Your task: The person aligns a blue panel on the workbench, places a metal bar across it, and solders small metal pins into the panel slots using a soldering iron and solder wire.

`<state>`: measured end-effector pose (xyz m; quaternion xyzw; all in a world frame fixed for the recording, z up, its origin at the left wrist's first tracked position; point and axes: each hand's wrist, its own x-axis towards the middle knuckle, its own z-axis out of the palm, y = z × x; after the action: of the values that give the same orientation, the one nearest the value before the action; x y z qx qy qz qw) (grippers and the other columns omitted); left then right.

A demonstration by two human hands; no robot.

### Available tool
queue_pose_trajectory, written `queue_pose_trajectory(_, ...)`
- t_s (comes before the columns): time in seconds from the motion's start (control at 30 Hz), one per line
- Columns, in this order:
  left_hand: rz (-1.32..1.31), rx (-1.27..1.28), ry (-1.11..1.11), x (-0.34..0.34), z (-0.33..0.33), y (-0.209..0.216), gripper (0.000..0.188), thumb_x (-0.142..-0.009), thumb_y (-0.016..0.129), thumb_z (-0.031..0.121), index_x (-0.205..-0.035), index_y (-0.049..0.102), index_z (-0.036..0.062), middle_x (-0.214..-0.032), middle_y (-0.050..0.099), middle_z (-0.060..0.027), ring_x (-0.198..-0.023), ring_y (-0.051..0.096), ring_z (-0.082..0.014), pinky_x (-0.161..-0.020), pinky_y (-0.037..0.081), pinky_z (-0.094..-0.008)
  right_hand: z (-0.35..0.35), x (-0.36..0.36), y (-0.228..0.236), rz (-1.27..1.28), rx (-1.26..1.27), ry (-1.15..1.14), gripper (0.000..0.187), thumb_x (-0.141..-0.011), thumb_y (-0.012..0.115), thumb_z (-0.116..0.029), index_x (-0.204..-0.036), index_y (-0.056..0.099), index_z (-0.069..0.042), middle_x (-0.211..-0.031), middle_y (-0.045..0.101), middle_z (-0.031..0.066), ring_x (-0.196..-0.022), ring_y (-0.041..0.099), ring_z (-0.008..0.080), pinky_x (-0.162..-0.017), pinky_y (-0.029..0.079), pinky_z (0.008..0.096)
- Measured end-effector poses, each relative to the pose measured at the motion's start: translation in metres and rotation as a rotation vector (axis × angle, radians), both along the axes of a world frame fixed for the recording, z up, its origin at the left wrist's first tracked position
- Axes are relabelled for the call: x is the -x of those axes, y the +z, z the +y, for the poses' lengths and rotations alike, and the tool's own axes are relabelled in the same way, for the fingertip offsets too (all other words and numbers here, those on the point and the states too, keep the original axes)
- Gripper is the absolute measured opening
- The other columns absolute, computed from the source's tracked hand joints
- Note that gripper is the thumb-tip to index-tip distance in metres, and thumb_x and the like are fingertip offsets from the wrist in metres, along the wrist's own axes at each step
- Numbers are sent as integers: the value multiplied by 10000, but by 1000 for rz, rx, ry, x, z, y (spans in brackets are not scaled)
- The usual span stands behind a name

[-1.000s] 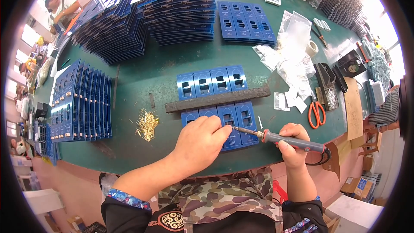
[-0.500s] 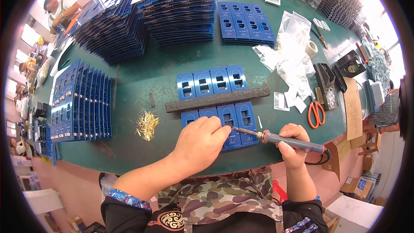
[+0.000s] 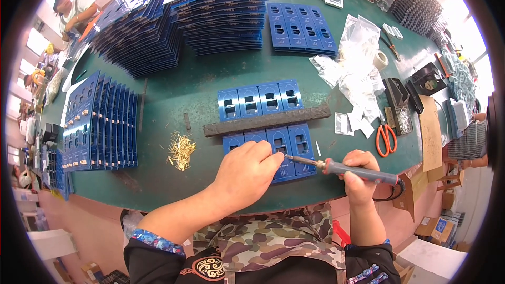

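Our right hand (image 3: 362,171) grips a soldering iron (image 3: 344,169), tip pointing to nine o'clock at the blue circuit panel (image 3: 294,150) our left hand (image 3: 247,171) pinches.

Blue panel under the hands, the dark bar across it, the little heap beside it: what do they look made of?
Blue panel: likely circuit board, glossy blue coat, pale markings. Dark bar: matte, rough, perhaps foam or rubber. Heap of pins: thin, shiny, brass-coloured metal.
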<state>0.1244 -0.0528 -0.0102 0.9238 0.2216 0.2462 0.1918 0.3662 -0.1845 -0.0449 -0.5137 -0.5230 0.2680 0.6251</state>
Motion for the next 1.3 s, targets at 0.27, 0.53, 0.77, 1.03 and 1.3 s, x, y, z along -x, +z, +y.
queue_pose_trajectory(0.27, -373, 244, -96, 10, -35, 11, 233, -749, 769, -9, -920, 617, 33, -791, 610, -101, -635, 602, -246, -520, 484, -328, -10, 36, 13, 277, 31, 161, 410, -860, 652, 17, -1235, 492, -21, -933, 655, 157, -825, 654, 202, -739, 546, 314)
queue_pose_trajectory(0.53, -442, 341, -124, 12, -52, 2, 253, -768, 763, 7, -952, 595, 47, -823, 607, -105, -648, 607, -245, -511, 485, -324, 3, 73, 12, 145, -34, 223, 373, -828, 693, 54, -1171, 569, -25, -887, 636, 96, -774, 626, 151, -664, 494, 269)
queue_pose_trajectory(0.77, -207, 189, -60, 40, -24, 14, 209, -791, 702, -22, -983, 647, 39, -827, 606, -102, -647, 604, -259, -537, 495, -343, 3, 63, 20, 120, 65, 79, 321, -853, 671, 37, -1145, 549, -14, -943, 637, 96, -809, 629, 140, -709, 503, 267)
queue_pose_trajectory(1.03, -169, 130, 161, 53, 8, 0, 144, -814, 671, -8, -955, 660, 16, -797, 584, -105, -665, 594, -253, -571, 483, -332, 22, 40, 16, 163, 67, 5, 167, -791, 675, -56, -928, 626, 25, -877, 600, 93, -720, 546, 125, -633, 433, 258)
queue_pose_trajectory(1.3, -133, 63, 150, 46, 14, -7, 137, -798, 683, 17, -934, 668, 26, -779, 580, -99, -668, 593, -272, -575, 487, -356, 30, 41, 8, 35, 75, -38, 159, -753, 674, -41, -891, 637, 29, -794, 609, 93, -662, 544, 138, -600, 426, 267)
